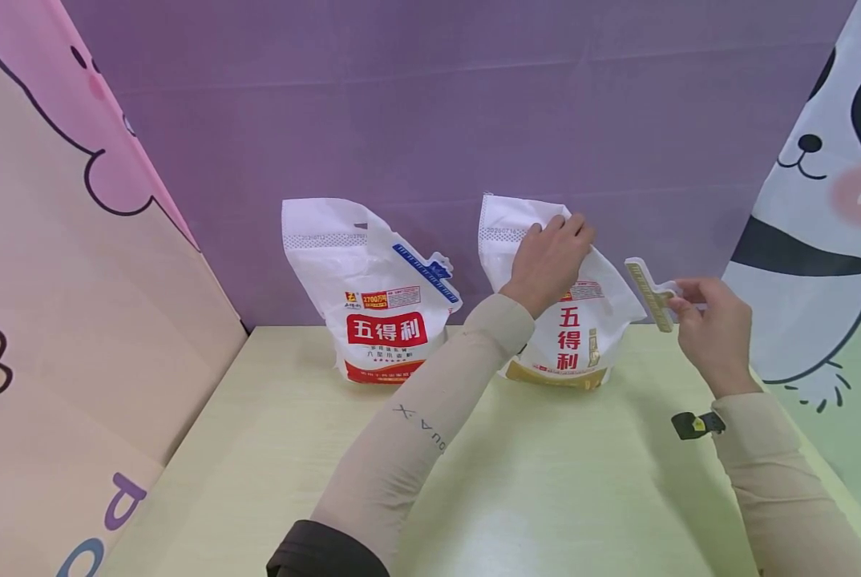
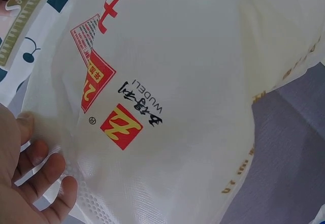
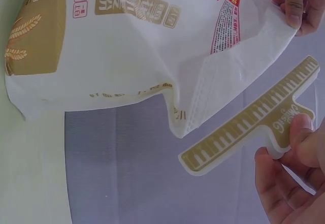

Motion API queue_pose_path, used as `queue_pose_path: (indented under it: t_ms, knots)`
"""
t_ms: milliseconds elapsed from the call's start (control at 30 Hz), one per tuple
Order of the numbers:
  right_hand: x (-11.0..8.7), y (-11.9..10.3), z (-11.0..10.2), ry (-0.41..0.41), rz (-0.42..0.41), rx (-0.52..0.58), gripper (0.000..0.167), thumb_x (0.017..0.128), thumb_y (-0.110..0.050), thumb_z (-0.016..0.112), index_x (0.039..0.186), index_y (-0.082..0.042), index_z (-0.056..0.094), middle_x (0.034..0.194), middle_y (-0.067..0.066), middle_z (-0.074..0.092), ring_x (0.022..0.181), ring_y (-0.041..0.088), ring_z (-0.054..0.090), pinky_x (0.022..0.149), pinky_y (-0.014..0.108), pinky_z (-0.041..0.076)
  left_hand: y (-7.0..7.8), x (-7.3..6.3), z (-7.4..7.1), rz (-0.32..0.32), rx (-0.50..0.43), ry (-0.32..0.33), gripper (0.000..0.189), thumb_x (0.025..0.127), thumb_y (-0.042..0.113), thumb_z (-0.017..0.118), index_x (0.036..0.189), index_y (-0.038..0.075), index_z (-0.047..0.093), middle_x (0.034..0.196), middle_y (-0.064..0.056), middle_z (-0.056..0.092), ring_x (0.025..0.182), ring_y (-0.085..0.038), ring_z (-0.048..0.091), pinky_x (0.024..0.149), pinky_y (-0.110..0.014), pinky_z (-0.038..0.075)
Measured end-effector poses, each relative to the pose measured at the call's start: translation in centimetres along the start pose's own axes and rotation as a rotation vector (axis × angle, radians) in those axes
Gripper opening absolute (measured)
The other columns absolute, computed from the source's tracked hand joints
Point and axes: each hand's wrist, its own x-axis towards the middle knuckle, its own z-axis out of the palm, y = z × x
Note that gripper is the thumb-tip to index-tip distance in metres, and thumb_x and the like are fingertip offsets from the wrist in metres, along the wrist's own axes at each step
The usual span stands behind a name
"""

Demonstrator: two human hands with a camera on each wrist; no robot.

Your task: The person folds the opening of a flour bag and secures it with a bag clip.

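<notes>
My left hand (image 1: pixel 553 260) pinches the folded top edge of a white flour bag (image 1: pixel 582 336) with red lettering and a gold base. In the right wrist view the left thumb (image 3: pixel 293 13) lies on that bag's edge. Just right of the bag, my right hand (image 1: pixel 719 328) grips a white-and-gold bag clip (image 1: pixel 650 295) by its handle. The clip (image 3: pixel 249 120), patterned like piano keys, is apart from the bag's folded corner (image 3: pixel 188 117). Farther left, a second flour bag (image 1: pixel 385 328), with a red label, has a blue-and-white clip (image 1: pixel 426 272) along its slanted top.
Both bags stand upright on the pale yellow table (image 1: pixel 531 497), near its back edge. Behind them hangs a purple cloth (image 1: pixel 416 104). Printed panels stand at the left (image 1: pixel 55 264) and right, the latter showing a panda (image 1: pixel 827 216).
</notes>
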Motion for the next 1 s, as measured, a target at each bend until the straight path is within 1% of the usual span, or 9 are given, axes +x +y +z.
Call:
queue_pose_path:
  t_ms: [167, 333, 600, 667, 767, 833, 867, 933, 1000]
  knots:
    - [0.2, -0.5, 0.0, 0.014, -0.026, 0.006, 0.018, 0.098, 0.003, 0.06, 0.115, 0.008, 0.065, 0.112, 0.029, 0.069, 0.095, 0.046, 0.066, 0.068, 0.013, 0.032, 0.0, -0.1, 0.0, 0.004, -0.007, 0.005, 0.04, 0.104, 0.029, 0.057, 0.144, 0.028, 0.054, 0.145, 0.009, 0.054, 0.127, -0.011, 0.052, 0.102, -0.029, 0.049]
    - [0.3, -0.8, 0.0, 0.032, -0.039, 0.024, 0.017, 0.097, 0.005, 0.06, 0.113, 0.008, 0.066, 0.11, 0.027, 0.07, 0.094, 0.043, 0.067, 0.066, 0.008, 0.031, 0.0, -0.1, -0.1, 0.002, -0.009, 0.006, 0.041, 0.103, 0.028, 0.059, 0.144, 0.028, 0.054, 0.145, 0.009, 0.055, 0.127, -0.012, 0.052, 0.102, -0.029, 0.049]
    - [0.4, -0.9, 0.2, 0.056, -0.054, 0.025, 0.017, 0.095, 0.008, 0.06, 0.111, 0.007, 0.068, 0.107, 0.025, 0.07, 0.089, 0.036, 0.064, 0.063, 0.007, 0.031, 0.1, -0.2, -0.3, 0.001, 0.0, -0.001, 0.043, 0.102, 0.028, 0.06, 0.145, 0.028, 0.053, 0.146, 0.009, 0.054, 0.128, -0.011, 0.052, 0.103, -0.029, 0.048]
    - [0.5, -1.0, 0.3, 0.065, -0.067, 0.024, 0.017, 0.095, 0.009, 0.06, 0.109, 0.007, 0.069, 0.105, 0.025, 0.071, 0.086, 0.029, 0.062, 0.064, 0.007, 0.031, 0.1, -0.3, -0.4, 0.001, 0.002, -0.001, 0.043, 0.102, 0.028, 0.06, 0.145, 0.028, 0.053, 0.147, 0.009, 0.053, 0.129, -0.011, 0.052, 0.102, -0.029, 0.048]
    - [0.6, -1.2, 0.4, 0.083, -0.083, 0.024, 0.016, 0.094, 0.008, 0.061, 0.106, 0.007, 0.07, 0.102, 0.023, 0.072, 0.081, 0.006, 0.056, 0.064, 0.008, 0.032, 0.1, -0.3, -0.4, 0.003, 0.007, 0.003, 0.043, 0.103, 0.027, 0.059, 0.145, 0.029, 0.053, 0.147, 0.009, 0.054, 0.129, -0.011, 0.052, 0.102, -0.028, 0.049]
    - [0.7, -1.3, 0.4, 0.088, -0.084, 0.029, 0.015, 0.094, 0.008, 0.061, 0.106, 0.007, 0.071, 0.102, 0.023, 0.072, 0.078, -0.008, 0.048, 0.065, 0.009, 0.032, 0.1, -0.3, -0.4, 0.003, 0.01, 0.008, 0.042, 0.103, 0.028, 0.059, 0.145, 0.029, 0.053, 0.146, 0.009, 0.054, 0.128, -0.011, 0.053, 0.101, -0.028, 0.049]
    - [0.7, -1.4, 0.4, 0.09, -0.085, 0.034, 0.016, 0.093, 0.008, 0.061, 0.105, 0.007, 0.071, 0.102, 0.023, 0.072, 0.076, -0.013, 0.045, 0.065, 0.009, 0.032, 0.1, -0.3, -0.4, 0.003, 0.011, 0.008, 0.041, 0.103, 0.028, 0.059, 0.144, 0.029, 0.054, 0.146, 0.009, 0.054, 0.127, -0.011, 0.053, 0.101, -0.029, 0.049]
    - [0.8, -1.5, 0.4, 0.087, -0.079, 0.04, 0.016, 0.093, 0.008, 0.061, 0.106, 0.007, 0.071, 0.102, 0.023, 0.072, 0.074, -0.018, 0.04, 0.064, 0.01, 0.032, 0.2, -0.3, -0.4, 0.003, 0.013, 0.01, 0.04, 0.103, 0.028, 0.058, 0.143, 0.029, 0.054, 0.144, 0.009, 0.055, 0.126, -0.011, 0.053, 0.101, -0.029, 0.049]
    - [0.9, -1.5, 0.4, 0.084, -0.074, 0.042, 0.017, 0.094, 0.008, 0.061, 0.106, 0.007, 0.071, 0.103, 0.024, 0.072, 0.074, -0.019, 0.04, 0.064, 0.009, 0.032, 0.2, -0.3, -0.4, 0.003, 0.015, 0.012, 0.039, 0.103, 0.028, 0.058, 0.143, 0.029, 0.055, 0.143, 0.009, 0.056, 0.125, -0.011, 0.053, 0.1, -0.029, 0.049]
